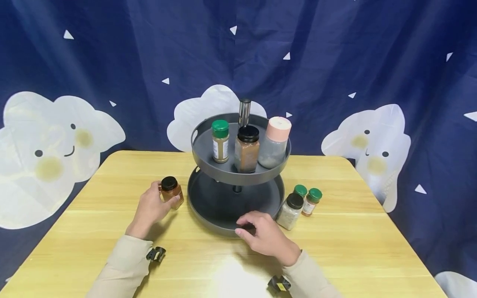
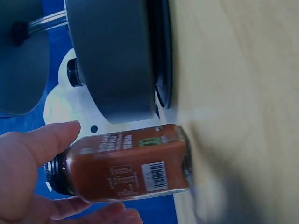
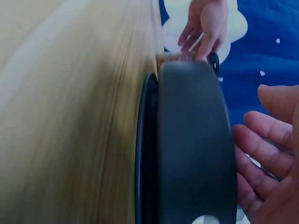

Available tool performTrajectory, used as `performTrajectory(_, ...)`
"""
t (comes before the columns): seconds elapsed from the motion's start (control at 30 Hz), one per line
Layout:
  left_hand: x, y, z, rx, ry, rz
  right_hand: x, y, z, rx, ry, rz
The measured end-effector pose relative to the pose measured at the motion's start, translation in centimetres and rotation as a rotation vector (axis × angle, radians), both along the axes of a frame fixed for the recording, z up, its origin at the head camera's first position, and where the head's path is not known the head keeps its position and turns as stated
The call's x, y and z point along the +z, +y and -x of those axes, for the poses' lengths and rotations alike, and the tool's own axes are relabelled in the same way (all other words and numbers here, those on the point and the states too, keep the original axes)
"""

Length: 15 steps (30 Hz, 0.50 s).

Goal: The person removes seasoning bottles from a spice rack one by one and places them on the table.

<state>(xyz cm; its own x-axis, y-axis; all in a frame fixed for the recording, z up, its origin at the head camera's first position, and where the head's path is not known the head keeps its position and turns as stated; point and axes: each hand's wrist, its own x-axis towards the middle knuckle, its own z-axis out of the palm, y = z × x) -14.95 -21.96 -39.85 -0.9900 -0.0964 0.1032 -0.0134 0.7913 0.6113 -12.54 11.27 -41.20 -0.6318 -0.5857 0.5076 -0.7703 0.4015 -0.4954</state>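
A square spice jar point(image 1: 172, 194) with a black lid and reddish-brown contents stands left of the two-tier grey turntable point(image 1: 238, 179). My left hand point(image 1: 152, 207) holds it, thumb on one side and fingers on the other. The left wrist view shows a barcode on that spice jar point(image 2: 131, 163). At the front rim of the lower tray point(image 1: 208, 223) is my right hand point(image 1: 266, 236), its fingers loosely bent with nothing in them. In the right wrist view its fingertips point(image 3: 243, 133) lie right at the rim of the tray point(image 3: 196, 140).
On the upper tier stand a green-lidded shaker point(image 1: 220, 142), a black-lidded brown jar point(image 1: 247, 153) and a pink-capped container point(image 1: 275, 142). Right of the turntable are a black-lidded pale jar point(image 1: 289, 213) and two green-lidded bottles point(image 1: 311, 203). A patterned blue curtain point(image 1: 208, 49) hangs behind the table.
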Motion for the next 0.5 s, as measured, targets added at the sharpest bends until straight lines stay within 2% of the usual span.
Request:
performTrajectory(0.13,0.7,0.0,-0.3,-0.003,-0.045,0.000,0.4,-1.1,-0.4,0.024,-0.038,-0.050)
performTrajectory(0.27,1.4,0.2,-0.7,0.006,-0.029,0.000,0.5,-2.3,-0.4,0.039,-0.032,-0.107)
performTrajectory(0.37,1.9,0.6,-1.0,0.014,0.023,0.000,0.4,-3.1,-0.3,0.038,-0.021,-0.141)
performTrajectory(0.5,2.5,1.4,-1.6,0.040,0.147,-0.017,0.1,-3.9,-0.1,0.020,-0.008,-0.171)
